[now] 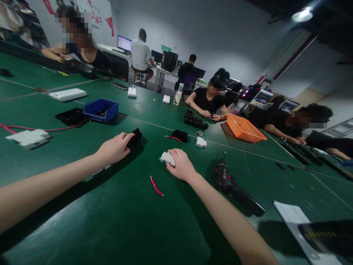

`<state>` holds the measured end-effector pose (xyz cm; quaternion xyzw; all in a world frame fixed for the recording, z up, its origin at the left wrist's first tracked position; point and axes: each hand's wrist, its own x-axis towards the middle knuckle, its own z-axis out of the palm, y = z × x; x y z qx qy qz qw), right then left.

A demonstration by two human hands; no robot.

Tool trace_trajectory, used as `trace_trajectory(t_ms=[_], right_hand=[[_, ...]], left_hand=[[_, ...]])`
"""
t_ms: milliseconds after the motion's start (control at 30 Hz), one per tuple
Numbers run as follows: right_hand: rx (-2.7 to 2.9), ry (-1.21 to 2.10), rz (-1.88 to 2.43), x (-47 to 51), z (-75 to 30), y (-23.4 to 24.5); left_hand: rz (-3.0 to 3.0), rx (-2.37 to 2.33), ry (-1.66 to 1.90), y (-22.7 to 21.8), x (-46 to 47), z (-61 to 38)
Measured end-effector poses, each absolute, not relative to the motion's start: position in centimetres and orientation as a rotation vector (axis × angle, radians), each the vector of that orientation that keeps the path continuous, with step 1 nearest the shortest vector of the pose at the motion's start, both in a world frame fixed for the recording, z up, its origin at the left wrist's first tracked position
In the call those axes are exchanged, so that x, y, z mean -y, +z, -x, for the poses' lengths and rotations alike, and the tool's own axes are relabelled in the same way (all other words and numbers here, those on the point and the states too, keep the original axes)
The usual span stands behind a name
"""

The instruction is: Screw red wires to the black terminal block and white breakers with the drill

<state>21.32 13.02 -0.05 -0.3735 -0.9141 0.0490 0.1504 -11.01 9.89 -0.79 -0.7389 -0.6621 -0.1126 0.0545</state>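
My left hand (117, 148) is closed on a black plastic block (135, 136) over the green table. Fingers of my right hand (180, 164) grip a white circuit breaker (167, 158), which is partly covered by them. Between my arms lies a short red wire (156, 186) with metal ends. Farther off, a second red wire (173, 138) rests against another black block (180, 135). A second white breaker (201, 142) stands to the right of that block. Partly hidden behind my left forearm is a pale, green-edged piece (96, 174).
A black cordless screwdriver (231, 184) lies right of my right arm, with papers (296, 217) nearer the corner. At left are a blue bin (102, 110) and white breakers (29, 138) with red wire. An orange basket (245, 127) stands farther back. Several people sit around the table.
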Motion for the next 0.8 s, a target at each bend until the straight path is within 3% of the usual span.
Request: trace_trajectory(t_ms=[367,533,800], right_hand=[[2.912,0.455,1.049,-13.5,-21.1,5.0],[2.802,-0.089,1.435,-18.5,-18.4,4.5],[2.8,-0.207,1.56,-23.0,-16.0,3.0]], left_hand=[[2.258,2.061,-0.396,-0.6,-9.7,11.2],[2.249,2.049,-0.394,-0.5,-9.6,11.2],[2.281,2.013,-0.42,-0.6,-9.6,11.5]])
